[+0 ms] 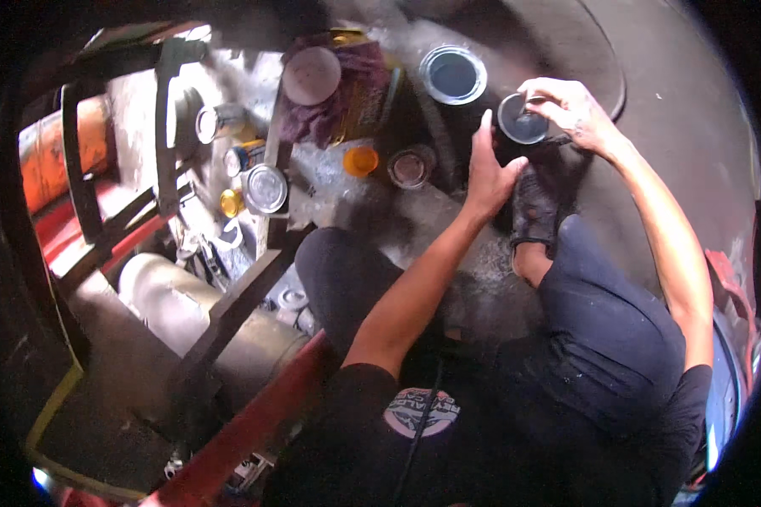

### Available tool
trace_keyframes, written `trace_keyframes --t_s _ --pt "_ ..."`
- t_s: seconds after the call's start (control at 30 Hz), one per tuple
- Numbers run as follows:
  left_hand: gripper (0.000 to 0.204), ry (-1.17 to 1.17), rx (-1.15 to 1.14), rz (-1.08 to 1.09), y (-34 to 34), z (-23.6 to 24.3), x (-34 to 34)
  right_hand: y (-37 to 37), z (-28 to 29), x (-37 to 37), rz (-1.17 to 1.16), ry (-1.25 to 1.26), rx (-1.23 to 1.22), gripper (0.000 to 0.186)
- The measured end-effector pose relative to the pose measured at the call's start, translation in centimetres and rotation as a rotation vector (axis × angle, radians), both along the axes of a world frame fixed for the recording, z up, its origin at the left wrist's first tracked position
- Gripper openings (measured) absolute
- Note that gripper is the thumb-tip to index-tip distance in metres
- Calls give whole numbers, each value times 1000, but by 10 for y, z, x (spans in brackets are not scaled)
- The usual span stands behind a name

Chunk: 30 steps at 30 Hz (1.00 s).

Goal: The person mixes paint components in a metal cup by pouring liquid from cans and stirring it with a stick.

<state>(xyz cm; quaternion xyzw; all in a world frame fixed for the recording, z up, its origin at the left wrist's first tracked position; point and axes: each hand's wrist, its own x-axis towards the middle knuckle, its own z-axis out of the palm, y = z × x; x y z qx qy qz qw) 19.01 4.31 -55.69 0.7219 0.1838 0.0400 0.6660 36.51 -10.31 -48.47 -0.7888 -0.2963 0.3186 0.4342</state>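
Observation:
Over the far rim of a small round cup [521, 127] curl the fingers of my right hand [577, 117], closed in a pinch. The cup holds something dark grey. Close to its left side is my left hand [492, 173], with thumb and fingers apart and nothing visible in them. A larger open can [453, 76] with a pale rim and dark contents stands on the floor, beyond my left hand. Below the cup, my dark shoe [534, 203] hides part of the floor.
An orange cup [360, 161] and a round container [411, 167] stand left of my hands. Further left are a white lid-like disc [311, 76] on purple cloth [359, 68], several cans, and a dark metal frame [245, 300]. A cable [622, 76] curves along the far right floor.

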Motion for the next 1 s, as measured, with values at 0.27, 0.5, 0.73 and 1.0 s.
trace_keyframes --t_s 0.27,0.5,0.73,1.0 --pt "33 -31 396 134 106 110 -75 4 5 0 -8 -29 -11 20" --pt "83 449 1242 183 311 144 -108 5 4 -1 -2 -97 14 17" --pt "98 684 1154 -38 337 122 -120 3 -2 -1 -7 -40 36 18" --pt "90 585 1040 27 343 108 -129 -1 -4 -1 29 -35 -33 18"
